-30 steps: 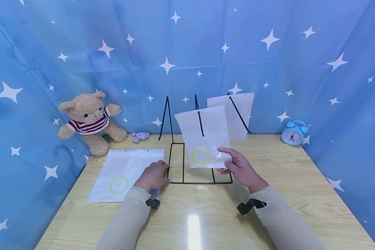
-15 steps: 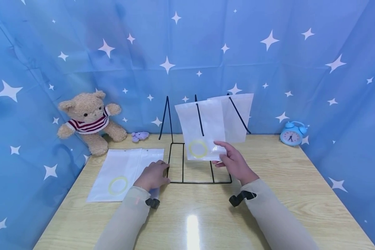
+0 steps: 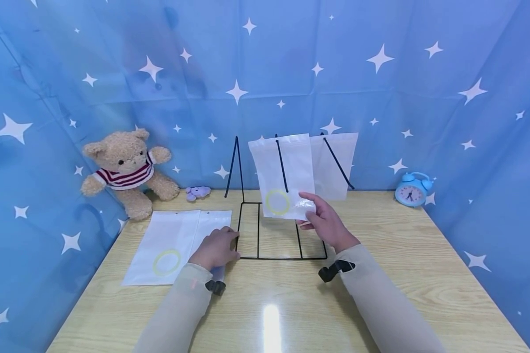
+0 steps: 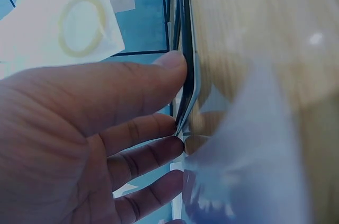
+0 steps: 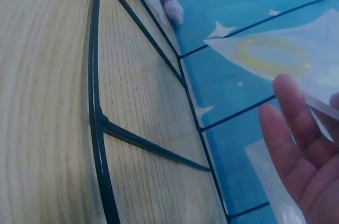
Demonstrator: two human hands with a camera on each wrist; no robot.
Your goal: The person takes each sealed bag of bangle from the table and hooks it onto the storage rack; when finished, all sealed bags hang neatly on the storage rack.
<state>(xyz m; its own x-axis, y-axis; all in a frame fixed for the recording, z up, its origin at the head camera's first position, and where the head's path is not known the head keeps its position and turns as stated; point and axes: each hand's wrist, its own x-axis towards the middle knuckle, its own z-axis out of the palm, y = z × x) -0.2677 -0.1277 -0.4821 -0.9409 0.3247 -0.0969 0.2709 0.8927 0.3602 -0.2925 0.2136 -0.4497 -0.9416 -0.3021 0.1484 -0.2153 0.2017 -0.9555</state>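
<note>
A black wire display rack (image 3: 258, 230) with several sloping hooks stands on the table. My left hand (image 3: 216, 247) grips its front left corner, thumb and fingertips meeting at the wire (image 4: 186, 75). On the middle hook hangs a white plastic bag (image 3: 282, 166) with a yellow ring (image 3: 278, 202) in its lower part. My right hand (image 3: 323, 220) pinches that bag's lower right corner, with some fingers behind it. Another white bag (image 3: 335, 166) hangs from the right hook. Two more bags lie overlapping to the left, the nearer one (image 3: 152, 250) showing a yellow ring (image 3: 167, 262).
A teddy bear (image 3: 128, 166) in a striped shirt sits at the back left, next to a small purple plush toy (image 3: 198, 192). A blue alarm clock (image 3: 411, 190) stands at the back right. A blue star-patterned curtain (image 3: 282, 59) surrounds the wooden table (image 3: 402, 274).
My right hand has moved up, back and slightly left with the bag, whose top edge has slid further back along the middle hook. My left hand has stayed on the rack.
</note>
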